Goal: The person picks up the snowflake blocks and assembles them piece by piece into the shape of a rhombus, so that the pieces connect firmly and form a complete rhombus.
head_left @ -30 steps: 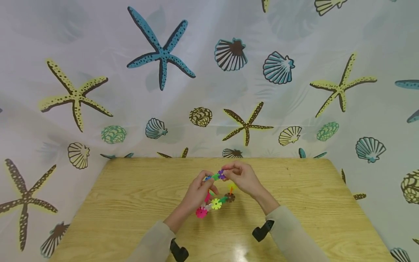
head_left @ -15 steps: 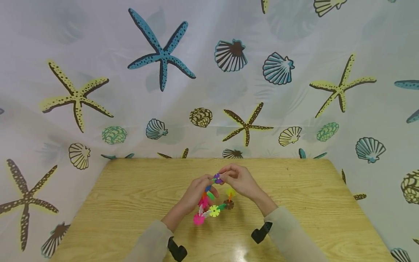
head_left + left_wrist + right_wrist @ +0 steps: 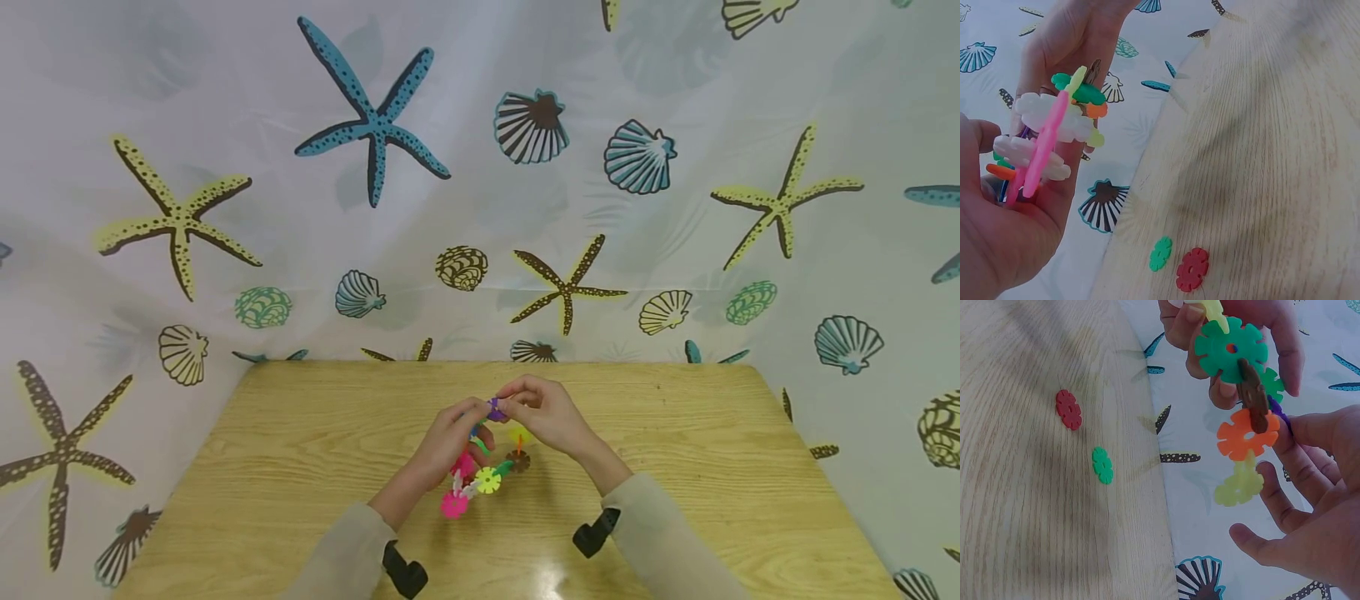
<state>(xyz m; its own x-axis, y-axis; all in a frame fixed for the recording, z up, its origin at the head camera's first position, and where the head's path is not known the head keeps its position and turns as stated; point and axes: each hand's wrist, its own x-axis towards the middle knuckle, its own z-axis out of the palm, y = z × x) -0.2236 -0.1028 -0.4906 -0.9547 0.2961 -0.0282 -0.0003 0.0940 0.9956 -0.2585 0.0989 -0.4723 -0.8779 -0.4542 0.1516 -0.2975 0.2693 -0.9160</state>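
A chain of colourful slotted snowflake discs hangs between the hands above the table. My left hand (image 3: pixel 442 442) grips the chain near its blue and green discs. With thumb and finger, my right hand (image 3: pixel 551 417) pinches the purple disc (image 3: pixel 496 409) at the chain's upper end, close to the left fingertips. Lower down show a pink disc (image 3: pixel 453 505), a yellow disc (image 3: pixel 488 480) and a brown disc (image 3: pixel 518 461). White discs (image 3: pixel 1054 115) show in the left wrist view. In the right wrist view an orange disc (image 3: pixel 1247 434) joins the brown one. Fingers partly hide the purple disc's joint.
Loose on the wooden table (image 3: pixel 315 467) lie a red disc (image 3: pixel 1068 409) and a green disc (image 3: pixel 1102 465), both below the hands. A cloth printed with starfish and shells (image 3: pixel 525 208) stands behind and beside the table.
The purple disc and right fingers have moved slightly left, up against the left fingertips. The chain's hanging part has swung down and left. Both hands keep their hold.
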